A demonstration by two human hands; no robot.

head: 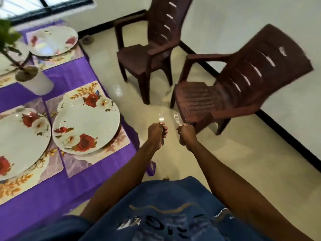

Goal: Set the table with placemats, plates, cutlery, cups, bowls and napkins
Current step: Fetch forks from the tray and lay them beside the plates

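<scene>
On desk: placemats, plates laid. My left grip holds one fork, right grip another fork. Outstanding: cutlery, cups, bowls, napkins.

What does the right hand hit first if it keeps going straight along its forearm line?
Likely the near chair: the right hand, gripping a fork, points at its seat front. Depth is unclear, so it could pass above.

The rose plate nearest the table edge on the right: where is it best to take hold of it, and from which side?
Grip the rose plate at its right rim, coming from the floor side of the table. That rim lies closest to the table edge and faces no neighbour, whereas its left rim nearly meets the next plate.
</scene>
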